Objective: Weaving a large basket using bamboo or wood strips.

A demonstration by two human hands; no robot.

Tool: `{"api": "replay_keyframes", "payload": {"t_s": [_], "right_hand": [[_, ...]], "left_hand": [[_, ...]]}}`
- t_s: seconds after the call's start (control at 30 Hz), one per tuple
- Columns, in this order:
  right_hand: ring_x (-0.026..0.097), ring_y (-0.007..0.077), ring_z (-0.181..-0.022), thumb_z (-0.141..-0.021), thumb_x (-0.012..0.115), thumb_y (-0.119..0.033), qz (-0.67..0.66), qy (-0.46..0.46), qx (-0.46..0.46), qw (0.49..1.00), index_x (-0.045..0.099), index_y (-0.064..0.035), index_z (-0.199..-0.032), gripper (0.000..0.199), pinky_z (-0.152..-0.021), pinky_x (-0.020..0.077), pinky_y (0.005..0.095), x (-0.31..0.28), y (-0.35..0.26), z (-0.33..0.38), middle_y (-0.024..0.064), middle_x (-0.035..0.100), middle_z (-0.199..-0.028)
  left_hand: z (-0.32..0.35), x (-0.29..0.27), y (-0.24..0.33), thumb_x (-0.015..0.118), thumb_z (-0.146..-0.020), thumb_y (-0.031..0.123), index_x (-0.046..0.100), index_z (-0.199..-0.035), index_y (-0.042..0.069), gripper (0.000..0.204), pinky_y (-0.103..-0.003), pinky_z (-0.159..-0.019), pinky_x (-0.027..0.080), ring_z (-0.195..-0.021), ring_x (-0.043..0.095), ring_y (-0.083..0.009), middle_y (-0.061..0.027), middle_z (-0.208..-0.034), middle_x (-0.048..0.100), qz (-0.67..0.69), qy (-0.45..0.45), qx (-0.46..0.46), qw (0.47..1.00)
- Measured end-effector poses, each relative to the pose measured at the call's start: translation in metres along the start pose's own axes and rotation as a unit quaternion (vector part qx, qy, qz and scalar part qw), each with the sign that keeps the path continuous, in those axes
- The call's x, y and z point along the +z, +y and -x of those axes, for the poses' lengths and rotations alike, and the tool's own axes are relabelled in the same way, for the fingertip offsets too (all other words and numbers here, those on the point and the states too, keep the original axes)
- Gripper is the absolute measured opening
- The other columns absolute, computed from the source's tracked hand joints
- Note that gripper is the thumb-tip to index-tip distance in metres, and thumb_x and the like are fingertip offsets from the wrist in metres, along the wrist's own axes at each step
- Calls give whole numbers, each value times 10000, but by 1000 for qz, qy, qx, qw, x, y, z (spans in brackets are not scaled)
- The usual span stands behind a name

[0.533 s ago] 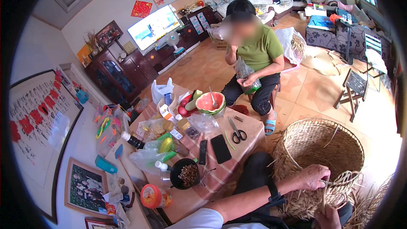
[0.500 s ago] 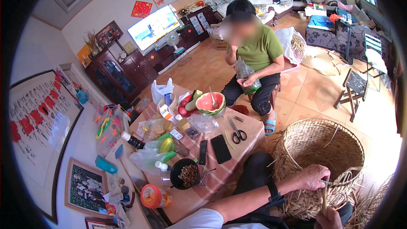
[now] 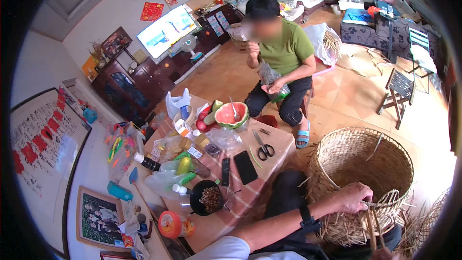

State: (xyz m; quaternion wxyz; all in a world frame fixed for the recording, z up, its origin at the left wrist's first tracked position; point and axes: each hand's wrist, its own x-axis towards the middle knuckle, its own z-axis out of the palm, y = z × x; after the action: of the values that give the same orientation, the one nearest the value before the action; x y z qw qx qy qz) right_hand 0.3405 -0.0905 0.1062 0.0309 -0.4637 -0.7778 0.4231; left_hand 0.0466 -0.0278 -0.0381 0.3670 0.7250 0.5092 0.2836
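A large round basket (image 3: 332, 163) woven from straw stands in front of my legs at the right. My left hand (image 3: 353, 197), with a dark band on its wrist, is closed at the near rim, its fingers pinching the weave there. From that spot straw strands (image 3: 371, 226) run down to my right hand (image 3: 383, 254). Only a small part of that hand shows at the bottom edge, closed around the strands' lower ends. Loose straw ends stick out of the basket's near side.
On the table (image 3: 284, 151) at the left are scissors (image 3: 263, 149), a phone (image 3: 246, 167), a black bowl (image 3: 210, 196) and a hollowed watermelon half (image 3: 232, 116). A person (image 3: 281, 53) in green sits beyond, holding a plastic bag (image 3: 273, 79). Loose straw (image 3: 418, 226) lies at the right.
My right hand has moved down toward the bottom edge, drawing the strands longer below the rim. My left hand stays at the rim. The view has shifted slightly.
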Motion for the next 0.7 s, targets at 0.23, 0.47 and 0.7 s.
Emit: {"api": "replay_keyframes", "payload": {"t_s": [0.23,0.47,0.7], "right_hand": [[474,121,-609,-861,703,-59,50,330,20,943,559,7,-703,224,-550,397,324,-14,169,-2,9,501,-637],[438,102,-615,-831,865,-113,-110,388,-10,915,589,-17,-673,332,-565,376,302,-41,139,4,-15,514,-622],[629,257,-817,-793,869,-142,360,484,93,792,634,-63,-865,258,-755,485,394,-13,138,-32,72,603,-828]], "left_hand": [[-4,-26,14,756,-863,231,755,-992,26,242,-429,-799,570,-895,733,-344,-194,-933,744,11,-33,0,999],[-8,-37,-5,581,-1044,517,749,-990,-10,556,-421,-801,532,-811,701,-360,-221,-812,707,102,-87,-61,989],[-14,-33,-4,478,-1039,676,756,-988,-22,753,-420,-789,518,-789,691,-323,-222,-779,688,113,-108,-79,984]]}}
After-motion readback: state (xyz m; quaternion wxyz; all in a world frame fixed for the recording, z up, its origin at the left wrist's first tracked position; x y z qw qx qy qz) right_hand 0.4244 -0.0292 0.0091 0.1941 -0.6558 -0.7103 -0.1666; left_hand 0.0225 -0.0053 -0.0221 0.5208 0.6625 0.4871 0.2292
